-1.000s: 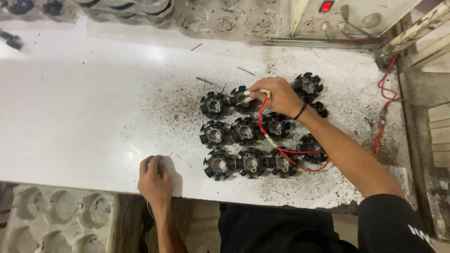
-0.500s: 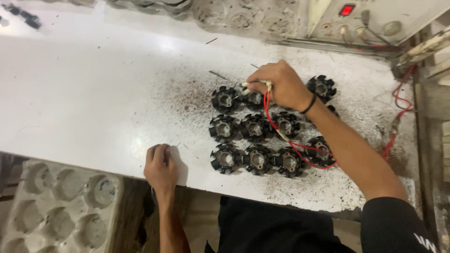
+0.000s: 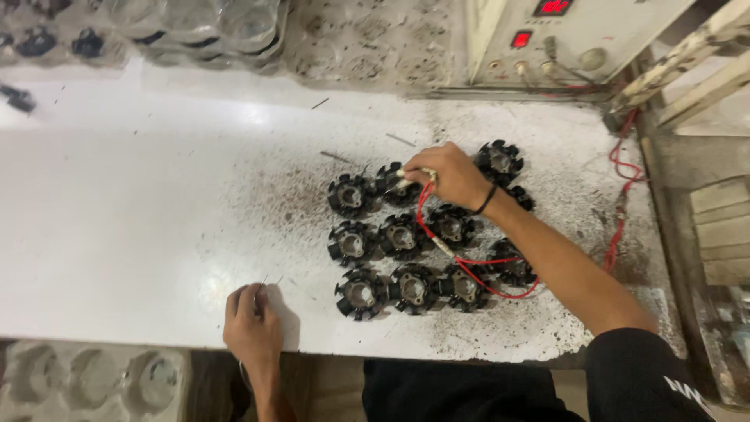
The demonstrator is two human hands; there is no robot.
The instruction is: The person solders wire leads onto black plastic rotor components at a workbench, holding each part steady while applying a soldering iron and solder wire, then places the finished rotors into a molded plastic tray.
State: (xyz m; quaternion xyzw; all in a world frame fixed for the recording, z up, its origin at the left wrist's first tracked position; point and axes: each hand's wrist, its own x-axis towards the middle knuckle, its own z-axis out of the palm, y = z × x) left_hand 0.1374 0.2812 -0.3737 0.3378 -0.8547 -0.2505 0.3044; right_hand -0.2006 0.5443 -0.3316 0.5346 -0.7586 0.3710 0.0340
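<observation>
A probe (image 3: pixel 412 173) with red leads (image 3: pixel 469 266) is pinched in the right hand (image 3: pixel 449 176), tip touching the top-row black stator (image 3: pixel 396 185) (grid of roughly ten on the white bench (image 3: pixel 141 211)). Progress cannot be told. Left hand (image 3: pixel 251 328) is curled at the bench edge, empty.

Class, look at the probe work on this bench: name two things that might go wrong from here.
The red lead trails across several black toothed parts, so pulling the right hand back might drag them out of their rows. The probe tip sits close to neighbouring parts and may slip onto the wrong one.
</observation>
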